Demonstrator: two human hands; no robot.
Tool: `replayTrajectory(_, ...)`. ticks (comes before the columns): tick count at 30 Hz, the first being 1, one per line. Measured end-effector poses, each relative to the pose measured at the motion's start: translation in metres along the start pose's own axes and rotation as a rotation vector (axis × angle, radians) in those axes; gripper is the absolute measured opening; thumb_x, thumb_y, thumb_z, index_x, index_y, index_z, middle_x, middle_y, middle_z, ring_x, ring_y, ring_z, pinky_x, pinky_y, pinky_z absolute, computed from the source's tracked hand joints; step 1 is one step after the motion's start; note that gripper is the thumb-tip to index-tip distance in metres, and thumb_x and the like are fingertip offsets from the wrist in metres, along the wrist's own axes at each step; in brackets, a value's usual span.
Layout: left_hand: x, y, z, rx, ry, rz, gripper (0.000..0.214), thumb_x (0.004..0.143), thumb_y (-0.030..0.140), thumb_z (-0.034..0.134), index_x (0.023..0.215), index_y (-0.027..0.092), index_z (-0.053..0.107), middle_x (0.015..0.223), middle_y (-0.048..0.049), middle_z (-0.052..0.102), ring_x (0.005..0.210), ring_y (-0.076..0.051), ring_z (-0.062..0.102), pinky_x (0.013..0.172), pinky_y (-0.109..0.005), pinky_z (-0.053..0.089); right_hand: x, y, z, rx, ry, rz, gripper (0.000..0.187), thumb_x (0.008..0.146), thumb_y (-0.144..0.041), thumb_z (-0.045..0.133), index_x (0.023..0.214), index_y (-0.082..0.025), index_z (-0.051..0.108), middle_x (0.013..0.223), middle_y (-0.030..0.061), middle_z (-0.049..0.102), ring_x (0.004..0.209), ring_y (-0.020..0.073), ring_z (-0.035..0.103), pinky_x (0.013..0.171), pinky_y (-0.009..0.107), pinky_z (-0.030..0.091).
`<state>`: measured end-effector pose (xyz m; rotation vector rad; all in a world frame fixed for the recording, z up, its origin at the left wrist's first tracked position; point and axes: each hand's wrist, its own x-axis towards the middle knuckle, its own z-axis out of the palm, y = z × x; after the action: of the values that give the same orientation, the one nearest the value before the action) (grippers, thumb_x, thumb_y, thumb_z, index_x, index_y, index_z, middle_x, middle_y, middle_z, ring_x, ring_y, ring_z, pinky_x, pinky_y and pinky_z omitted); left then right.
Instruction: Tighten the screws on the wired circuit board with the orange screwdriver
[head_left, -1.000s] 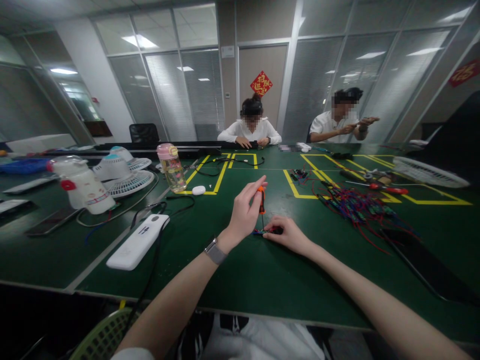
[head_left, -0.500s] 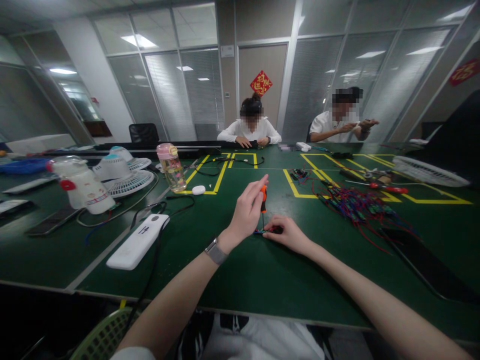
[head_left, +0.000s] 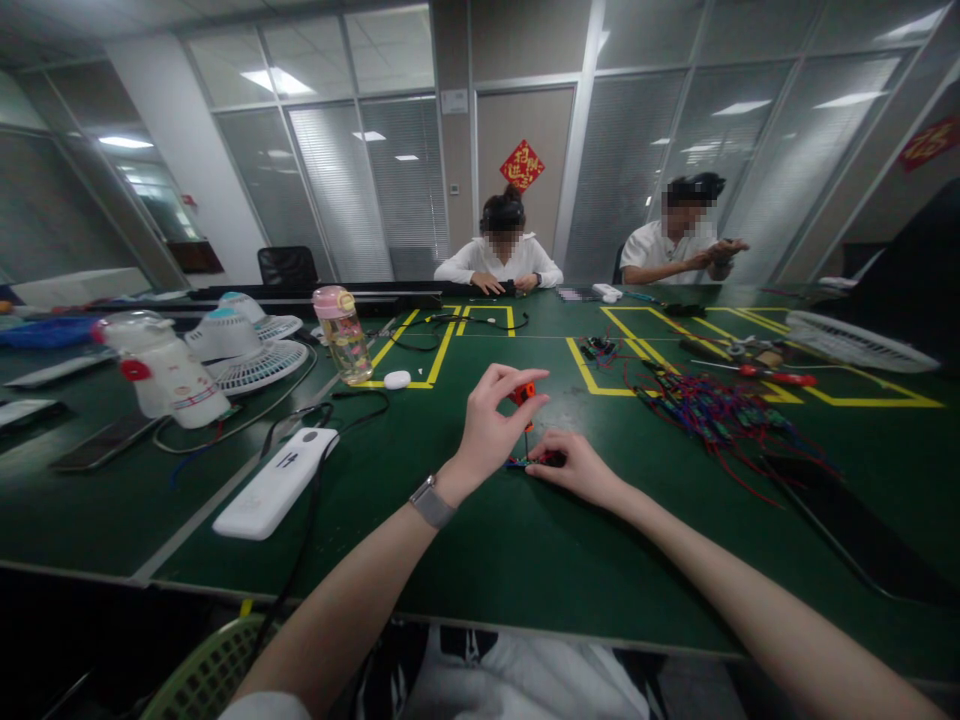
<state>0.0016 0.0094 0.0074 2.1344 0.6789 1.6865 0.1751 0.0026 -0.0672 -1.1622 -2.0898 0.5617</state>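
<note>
My left hand (head_left: 491, 425) is closed round the orange handle of a small screwdriver (head_left: 523, 393), which stands upright with its tip down on a small wired electronic part (head_left: 525, 462). My right hand (head_left: 577, 468) lies on the green table (head_left: 540, 560) and pinches that part at its right end, holding it flat. A watch sits on my left wrist.
A heap of red and blue wired parts (head_left: 712, 415) lies to the right, a dark tablet (head_left: 847, 530) nearer. On the left stand a white power bank (head_left: 274, 482), a pink bottle (head_left: 341, 335), a white bottle (head_left: 165, 370) and small fans (head_left: 247, 350). Two people work across the table.
My left fingers, stretched along the screwdriver handle before, have curled round its top. The right hand and the part have stayed put.
</note>
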Motion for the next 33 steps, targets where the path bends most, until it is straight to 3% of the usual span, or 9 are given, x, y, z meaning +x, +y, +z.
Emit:
replayTrajectory(3, -0.0007, 0.0012, -0.0004, 0.009, -0.061, -0.009, 0.023, 0.093, 0.024, 0.056, 0.114, 0.024, 0.067, 0.099, -0.0042, 0.058, 0.089, -0.015, 0.059, 0.08, -0.028, 0.05, 0.0003, 0.0004, 0.0002, -0.001, -0.004, 0.007, 0.009, 0.075, -0.024, 0.074, 0.081, -0.016, 0.074, 0.079, 0.0051, 0.068, 0.073, 0.0187, 0.062, 0.069, 0.03, 0.048)
replayTrajectory(6, -0.0019, -0.0014, 0.0005, -0.065, -0.145, -0.014, 0.035, 0.099, 0.02, 0.04, 0.13, 0.025, 0.056, 0.118, -0.0073, 0.058, 0.105, -0.018, 0.059, 0.093, -0.033, 0.047, 0.0005, 0.0008, 0.0004, -0.007, -0.007, -0.001, 0.01, 0.076, -0.025, 0.073, 0.081, -0.017, 0.074, 0.078, 0.0045, 0.067, 0.072, 0.0184, 0.062, 0.069, 0.03, 0.048)
replayTrajectory(10, -0.0022, -0.0054, 0.0019, -0.16, -0.169, -0.007, 0.038, 0.099, 0.017, 0.037, 0.134, 0.024, 0.05, 0.132, -0.0084, 0.054, 0.115, -0.019, 0.058, 0.1, -0.036, 0.045, 0.0003, 0.0003, 0.0004, -0.022, -0.004, -0.001, 0.01, 0.076, -0.026, 0.073, 0.081, -0.017, 0.075, 0.076, 0.0043, 0.067, 0.072, 0.0189, 0.062, 0.068, 0.03, 0.047)
replayTrajectory(16, 0.0, 0.0001, -0.0005, 0.067, -0.014, 0.004, 0.021, 0.086, 0.022, 0.066, 0.107, 0.023, 0.068, 0.092, -0.0021, 0.057, 0.084, -0.015, 0.059, 0.078, -0.028, 0.05, 0.0002, -0.0006, -0.0002, -0.021, -0.004, 0.004, 0.008, 0.076, -0.024, 0.074, 0.08, -0.017, 0.074, 0.079, 0.0053, 0.068, 0.073, 0.0192, 0.062, 0.069, 0.031, 0.047)
replayTrajectory(18, 0.0003, 0.0012, -0.0012, 0.09, -0.006, -0.001, 0.021, 0.086, 0.024, 0.067, 0.106, 0.022, 0.068, 0.091, -0.0019, 0.056, 0.083, -0.015, 0.057, 0.078, -0.028, 0.05, 0.0003, -0.0011, -0.0003, -0.023, -0.004, 0.002, 0.009, 0.076, -0.025, 0.074, 0.08, -0.017, 0.074, 0.079, 0.0052, 0.068, 0.073, 0.0193, 0.062, 0.069, 0.031, 0.047)
replayTrajectory(24, -0.0029, -0.0061, 0.0014, -0.085, -0.114, -0.043, 0.038, 0.1, 0.019, 0.039, 0.136, 0.025, 0.048, 0.119, -0.0072, 0.061, 0.101, -0.016, 0.062, 0.09, -0.033, 0.049, 0.0001, -0.003, -0.0012, -0.012, -0.016, 0.015, 0.01, 0.076, -0.024, 0.073, 0.082, -0.016, 0.075, 0.08, 0.0055, 0.068, 0.074, 0.0188, 0.062, 0.07, 0.031, 0.048)
replayTrajectory(27, -0.0028, -0.0066, 0.002, -0.06, -0.077, -0.035, 0.035, 0.096, 0.021, 0.049, 0.131, 0.024, 0.053, 0.112, -0.0063, 0.063, 0.094, -0.016, 0.063, 0.085, -0.031, 0.05, -0.0001, -0.002, -0.0012, -0.013, -0.014, 0.012, 0.01, 0.077, -0.025, 0.073, 0.082, -0.017, 0.074, 0.081, 0.0052, 0.068, 0.074, 0.0186, 0.062, 0.071, 0.031, 0.048)
replayTrajectory(31, -0.0002, -0.0002, -0.0009, 0.099, 0.001, -0.002, 0.021, 0.085, 0.026, 0.069, 0.105, 0.021, 0.067, 0.087, -0.001, 0.06, 0.079, -0.015, 0.057, 0.075, -0.028, 0.049, -0.0002, -0.0002, -0.001, -0.016, -0.012, 0.006, 0.01, 0.076, -0.026, 0.074, 0.082, -0.018, 0.074, 0.08, 0.0046, 0.068, 0.074, 0.0185, 0.061, 0.071, 0.031, 0.048)
replayTrajectory(33, 0.0002, 0.0026, -0.0023, 0.135, -0.005, 0.006, 0.019, 0.086, 0.028, 0.067, 0.103, 0.02, 0.067, 0.087, -0.0012, 0.059, 0.079, -0.015, 0.057, 0.076, -0.027, 0.049, -0.0001, -0.0004, -0.0011, -0.023, -0.014, 0.003, 0.01, 0.077, -0.026, 0.073, 0.082, -0.018, 0.075, 0.079, 0.0047, 0.068, 0.074, 0.0186, 0.062, 0.07, 0.031, 0.048)
